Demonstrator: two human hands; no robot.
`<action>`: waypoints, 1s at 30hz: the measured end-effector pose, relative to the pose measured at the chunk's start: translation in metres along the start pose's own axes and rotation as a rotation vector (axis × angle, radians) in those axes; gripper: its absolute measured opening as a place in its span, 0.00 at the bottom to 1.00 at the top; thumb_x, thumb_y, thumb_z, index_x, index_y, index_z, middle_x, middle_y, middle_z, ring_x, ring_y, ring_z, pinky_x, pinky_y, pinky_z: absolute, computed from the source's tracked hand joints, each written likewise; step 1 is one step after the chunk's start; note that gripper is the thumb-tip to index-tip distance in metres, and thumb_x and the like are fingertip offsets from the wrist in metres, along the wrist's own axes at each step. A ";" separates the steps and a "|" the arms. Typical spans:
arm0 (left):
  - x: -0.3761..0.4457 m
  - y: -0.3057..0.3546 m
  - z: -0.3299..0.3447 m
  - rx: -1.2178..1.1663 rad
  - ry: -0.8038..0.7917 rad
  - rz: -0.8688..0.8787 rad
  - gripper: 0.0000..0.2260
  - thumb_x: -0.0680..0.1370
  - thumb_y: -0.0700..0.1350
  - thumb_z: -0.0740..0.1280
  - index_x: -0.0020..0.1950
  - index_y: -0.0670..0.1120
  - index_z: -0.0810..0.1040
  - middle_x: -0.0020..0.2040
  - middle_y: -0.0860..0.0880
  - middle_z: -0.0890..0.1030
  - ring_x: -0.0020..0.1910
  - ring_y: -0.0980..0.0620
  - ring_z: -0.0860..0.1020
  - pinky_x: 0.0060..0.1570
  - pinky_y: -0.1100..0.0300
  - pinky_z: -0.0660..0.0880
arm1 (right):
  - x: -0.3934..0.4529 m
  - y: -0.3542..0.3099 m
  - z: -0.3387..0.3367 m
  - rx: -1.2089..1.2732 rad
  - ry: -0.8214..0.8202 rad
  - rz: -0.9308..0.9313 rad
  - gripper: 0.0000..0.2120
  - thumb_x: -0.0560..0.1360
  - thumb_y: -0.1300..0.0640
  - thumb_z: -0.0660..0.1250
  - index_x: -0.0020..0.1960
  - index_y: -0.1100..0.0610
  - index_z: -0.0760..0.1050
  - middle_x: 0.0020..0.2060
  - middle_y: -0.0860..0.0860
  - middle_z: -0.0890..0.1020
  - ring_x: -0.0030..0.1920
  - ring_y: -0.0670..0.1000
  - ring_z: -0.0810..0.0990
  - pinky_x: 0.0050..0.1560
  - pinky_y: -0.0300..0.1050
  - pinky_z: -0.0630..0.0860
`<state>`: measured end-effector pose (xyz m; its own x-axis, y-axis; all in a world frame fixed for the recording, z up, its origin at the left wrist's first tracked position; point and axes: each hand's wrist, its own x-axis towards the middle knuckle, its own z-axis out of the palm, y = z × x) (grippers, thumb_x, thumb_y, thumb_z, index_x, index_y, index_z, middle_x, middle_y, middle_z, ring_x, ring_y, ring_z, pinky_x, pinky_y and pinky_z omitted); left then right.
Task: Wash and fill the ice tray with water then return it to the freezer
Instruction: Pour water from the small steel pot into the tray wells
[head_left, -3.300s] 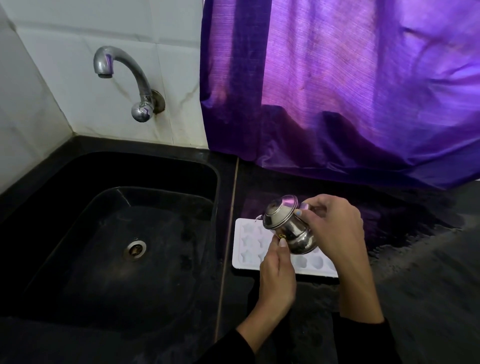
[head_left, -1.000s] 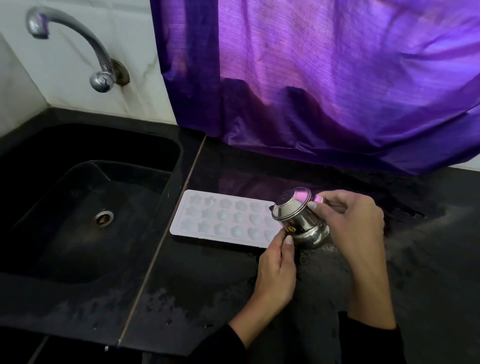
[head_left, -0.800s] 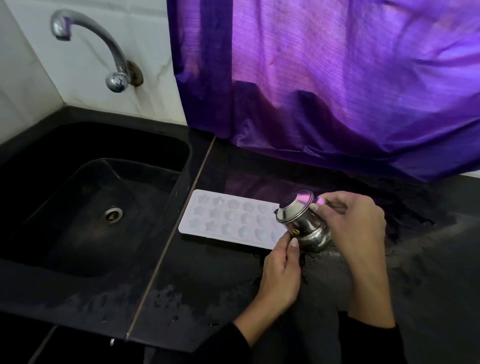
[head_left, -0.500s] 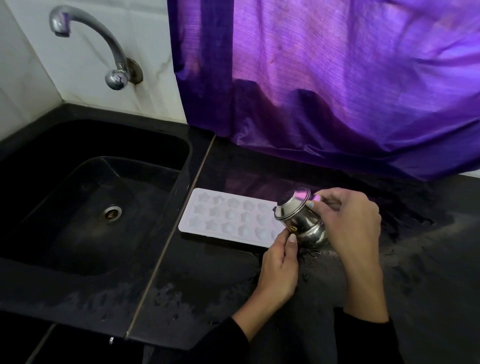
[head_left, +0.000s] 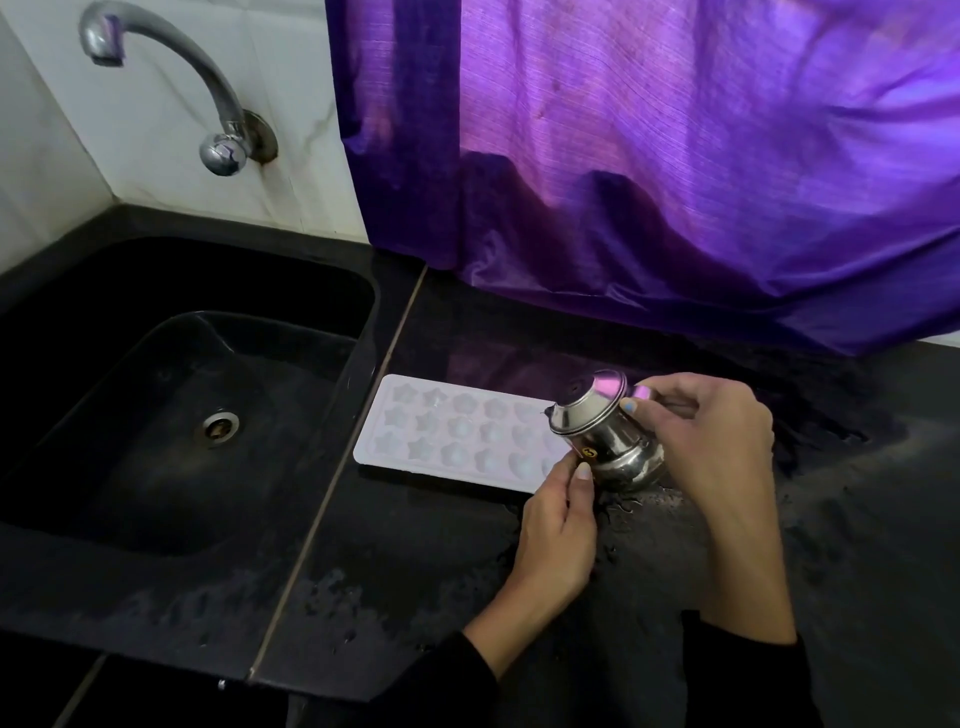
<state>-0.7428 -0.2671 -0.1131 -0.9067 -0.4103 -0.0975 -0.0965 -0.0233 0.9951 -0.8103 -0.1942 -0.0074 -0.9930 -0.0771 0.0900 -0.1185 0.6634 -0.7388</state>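
Note:
A white ice tray (head_left: 447, 434) with star and round moulds lies flat on the black counter, just right of the sink. My right hand (head_left: 711, 441) grips a small steel pot (head_left: 605, 428) and tips it leftwards over the tray's right end. My left hand (head_left: 561, 525) pinches the tray's near right corner, thumb beside the pot. The pot hides the tray's right end. I cannot make out any water stream.
A black sink (head_left: 171, 395) with a metal drain fills the left side, under a curved steel tap (head_left: 171, 78) on the tiled wall. A purple curtain (head_left: 675, 156) hangs over the back of the wet black counter (head_left: 415, 571).
Both hands and the tilted pot stay over the tray's right end. My head shifted right, then slightly back, so more of the tray's left side shows than 3.3 s ago.

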 end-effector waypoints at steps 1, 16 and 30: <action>0.000 0.000 -0.001 0.004 0.007 0.012 0.13 0.83 0.47 0.54 0.61 0.58 0.74 0.50 0.59 0.81 0.50 0.68 0.76 0.53 0.67 0.72 | 0.001 0.001 -0.002 0.017 -0.008 -0.002 0.05 0.71 0.55 0.74 0.47 0.49 0.83 0.35 0.42 0.82 0.42 0.44 0.83 0.52 0.50 0.80; -0.004 0.010 -0.023 0.080 -0.001 0.026 0.13 0.83 0.47 0.54 0.63 0.53 0.74 0.50 0.63 0.78 0.51 0.71 0.74 0.51 0.73 0.69 | -0.003 -0.016 0.004 0.056 -0.033 -0.013 0.04 0.70 0.54 0.75 0.44 0.49 0.83 0.36 0.44 0.84 0.41 0.45 0.83 0.49 0.49 0.80; 0.003 0.001 -0.049 0.034 -0.133 -0.086 0.13 0.83 0.49 0.54 0.63 0.53 0.75 0.50 0.62 0.79 0.55 0.63 0.76 0.60 0.54 0.73 | -0.016 -0.032 0.029 -0.103 0.044 0.043 0.02 0.71 0.53 0.75 0.41 0.47 0.82 0.35 0.44 0.83 0.42 0.48 0.83 0.50 0.51 0.79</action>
<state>-0.7256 -0.3125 -0.1112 -0.9408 -0.2833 -0.1860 -0.1877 -0.0214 0.9820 -0.7908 -0.2355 -0.0042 -0.9958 -0.0155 0.0903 -0.0723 0.7383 -0.6706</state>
